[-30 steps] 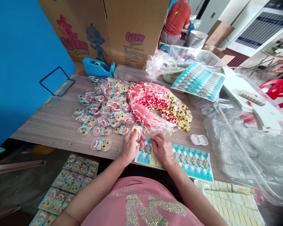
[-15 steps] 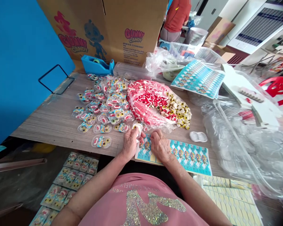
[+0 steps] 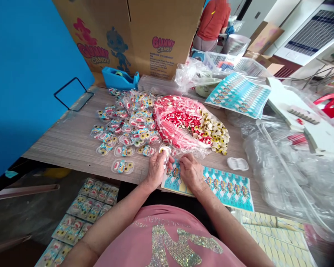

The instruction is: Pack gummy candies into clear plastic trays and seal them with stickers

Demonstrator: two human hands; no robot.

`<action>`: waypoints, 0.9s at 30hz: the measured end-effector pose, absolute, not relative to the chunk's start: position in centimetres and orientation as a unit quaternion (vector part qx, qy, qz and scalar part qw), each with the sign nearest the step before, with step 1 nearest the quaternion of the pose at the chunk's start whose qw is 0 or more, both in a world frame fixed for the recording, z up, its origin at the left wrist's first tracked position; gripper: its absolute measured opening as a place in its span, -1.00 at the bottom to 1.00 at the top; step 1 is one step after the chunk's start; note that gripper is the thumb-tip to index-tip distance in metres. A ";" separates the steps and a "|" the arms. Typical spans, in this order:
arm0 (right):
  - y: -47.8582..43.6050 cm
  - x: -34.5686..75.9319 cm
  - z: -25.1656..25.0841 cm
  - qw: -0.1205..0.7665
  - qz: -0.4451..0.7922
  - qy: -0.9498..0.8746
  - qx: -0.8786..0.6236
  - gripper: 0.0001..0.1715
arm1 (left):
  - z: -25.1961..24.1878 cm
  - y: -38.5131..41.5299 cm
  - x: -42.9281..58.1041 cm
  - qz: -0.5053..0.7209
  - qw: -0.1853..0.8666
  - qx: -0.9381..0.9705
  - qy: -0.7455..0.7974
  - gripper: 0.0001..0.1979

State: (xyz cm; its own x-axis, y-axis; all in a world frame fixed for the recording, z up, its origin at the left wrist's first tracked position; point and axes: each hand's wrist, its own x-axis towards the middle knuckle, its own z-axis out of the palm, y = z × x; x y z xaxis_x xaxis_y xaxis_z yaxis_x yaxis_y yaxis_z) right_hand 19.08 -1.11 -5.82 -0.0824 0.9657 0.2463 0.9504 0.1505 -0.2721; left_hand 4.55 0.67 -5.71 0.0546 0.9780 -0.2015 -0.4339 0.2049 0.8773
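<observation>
The whole scene sits slightly farther right in the frame than half a second ago, while both hands keep nearly the same poses. At center, the left hand [image 3: 156,170] stays closed around a small clear pack [image 3: 165,155], thumb across its front, a yellow piece showing inside. The right hand [image 3: 191,172] remains over the label sheet [image 3: 229,189], fingers curled and drawn together; whether they pinch a label cannot be told.

Beyond them, mid-frame, a crinkled clear bag [image 3: 171,131] lies open on the wood-grained tabletop [image 3: 72,144], holding glossy red-and-white candies, with round yellow-and-cream candies [image 3: 218,135] at its right end. Left of it rises a heap of filled packs [image 3: 140,118], rounded plastic shells with red, white and yellow pieces under blue labels. One filled pack [image 3: 123,166] lies apart nearer the front edge. An hourglass-shaped clear shell [image 3: 237,164] rests right of center, near a large, filmy bag of shells [image 3: 289,185]. Behind stands a brown cardboard box [image 3: 140,48].
</observation>
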 end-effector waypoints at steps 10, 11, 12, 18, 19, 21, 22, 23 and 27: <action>-3.6 19.9 -5.1 0.342 0.115 -0.769 -0.528 -0.78 | -5.1 0.9 4.7 0.545 0.670 0.287 0.415 -0.63; -4.3 20.2 -4.9 0.373 0.130 -0.761 -0.514 -0.79 | -5.1 0.9 4.6 0.542 0.675 0.281 0.414 -0.63; -4.8 20.4 -4.8 0.396 0.142 -0.748 -0.513 -0.81 | -5.1 0.9 4.6 0.539 0.680 0.279 0.411 -0.62; -5.3 21.2 -5.8 0.486 0.219 -0.607 -0.590 -0.84 | -4.9 0.0 4.2 0.493 0.728 0.351 0.322 -0.62; -5.2 21.1 -6.0 0.495 0.225 -0.601 -0.586 -0.84 | -4.9 -0.2 4.1 0.476 0.738 0.364 0.311 -0.62; -5.0 20.8 -6.3 0.503 0.233 -0.609 -0.567 -0.84 | -5.0 -0.5 4.1 0.448 0.746 0.385 0.309 -0.62; -5.0 20.7 -6.3 0.503 0.237 -0.615 -0.559 -0.85 | -5.1 -0.6 4.1 0.439 0.744 0.393 0.315 -0.61; -5.0 20.6 -6.3 0.503 0.244 -0.618 -0.553 -0.86 | -5.1 -0.7 4.0 0.434 0.740 0.399 0.324 -0.60; -5.2 21.5 -6.1 0.469 0.329 -0.618 -0.539 -0.73 | -5.4 -0.5 4.1 0.434 0.721 0.409 0.353 -0.61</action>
